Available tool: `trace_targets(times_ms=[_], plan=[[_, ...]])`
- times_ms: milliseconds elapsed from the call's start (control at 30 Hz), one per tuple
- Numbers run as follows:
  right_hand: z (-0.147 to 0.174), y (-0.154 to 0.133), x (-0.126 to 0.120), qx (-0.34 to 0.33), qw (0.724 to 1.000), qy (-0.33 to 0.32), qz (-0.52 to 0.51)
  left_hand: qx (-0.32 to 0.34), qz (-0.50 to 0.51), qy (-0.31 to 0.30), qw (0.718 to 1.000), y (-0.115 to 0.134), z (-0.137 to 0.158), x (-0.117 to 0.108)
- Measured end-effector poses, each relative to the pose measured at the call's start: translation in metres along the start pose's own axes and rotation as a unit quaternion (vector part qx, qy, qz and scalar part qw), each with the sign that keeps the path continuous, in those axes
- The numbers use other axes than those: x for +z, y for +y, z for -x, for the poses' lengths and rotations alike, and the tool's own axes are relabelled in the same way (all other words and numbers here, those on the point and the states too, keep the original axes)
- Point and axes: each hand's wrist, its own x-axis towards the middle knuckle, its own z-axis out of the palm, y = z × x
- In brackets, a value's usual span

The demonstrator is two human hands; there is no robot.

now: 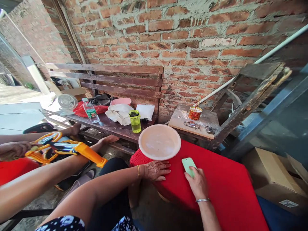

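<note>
My left hand [157, 170] lies flat on the red cloth [223, 179], fingers stretched toward the right, just below the basin. In my right hand [197, 184] is a mint-green phone [189, 166], with thumb and fingers closed round its lower end, low over the cloth. Between and beyond both hands stands a pale pink plastic basin [159, 155]. Its shallow contents look like cloudy water, though I cannot be sure. A yellow-green drink bottle [135, 122] stands on the bench behind the basin.
On the wooden bench [108, 125] are a clear water bottle [90, 112], white cloth [120, 114] and a small fan [67, 101]. A stool [178, 123] bears a cup [194, 114] and padlock [190, 124]. At left, another person's hand [16, 150] holds a yellow-orange device [89, 154]. Cardboard box [271, 176] at right.
</note>
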Motion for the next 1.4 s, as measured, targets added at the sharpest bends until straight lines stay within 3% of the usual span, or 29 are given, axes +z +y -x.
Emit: trace_targets(times_ms=[133,200,300,400,467,567,700,767,967,1033,1100,1267,1333,1400], plan=[[0.005,0.057,-0.036,0.143,0.986,0.020,0.089,0.034,-0.030,0.026,0.999,-0.012,0.001,0.014],[0.002,0.062,-0.044,0.166,0.979,0.044,0.111,0.039,-0.039,0.035,0.998,-0.013,0.000,0.021],[-0.010,0.022,-0.030,0.101,0.990,0.044,0.084,0.047,-0.046,0.048,0.997,-0.013,-0.001,0.024],[-0.024,-0.037,-0.004,0.036,0.996,-0.015,0.074,0.042,-0.048,0.054,0.996,-0.012,-0.001,0.020],[-0.032,-0.053,0.004,0.031,0.995,-0.050,0.085,0.039,-0.047,0.056,0.997,-0.010,-0.001,0.017],[-0.035,-0.023,-0.010,0.056,0.990,-0.057,0.114,0.043,-0.043,0.061,0.996,-0.009,-0.001,0.016],[-0.029,0.046,-0.050,0.179,0.964,-0.002,0.199,0.052,-0.038,0.074,0.995,-0.009,-0.001,0.016],[-0.030,0.051,-0.055,0.195,0.960,0.025,0.201,0.050,-0.034,0.075,0.995,-0.009,-0.001,0.016],[-0.057,-0.043,-0.003,0.054,0.993,-0.030,0.096,0.040,-0.033,0.057,0.997,-0.007,0.002,0.013],[-0.063,-0.052,0.004,0.041,0.994,-0.051,0.086,0.037,-0.034,0.056,0.997,-0.007,0.003,0.013],[-0.063,-0.033,-0.004,0.060,0.991,-0.059,0.107,0.035,-0.033,0.053,0.997,-0.008,0.004,0.015],[-0.055,0.052,-0.046,0.215,0.957,0.004,0.196,0.032,-0.020,0.048,0.998,-0.009,0.006,0.021],[-0.059,0.055,-0.046,0.216,0.957,0.027,0.194,0.035,-0.017,0.052,0.998,-0.009,0.007,0.023],[-0.068,0.031,-0.034,0.162,0.972,0.024,0.168,0.035,-0.016,0.058,0.998,-0.009,0.008,0.022]])
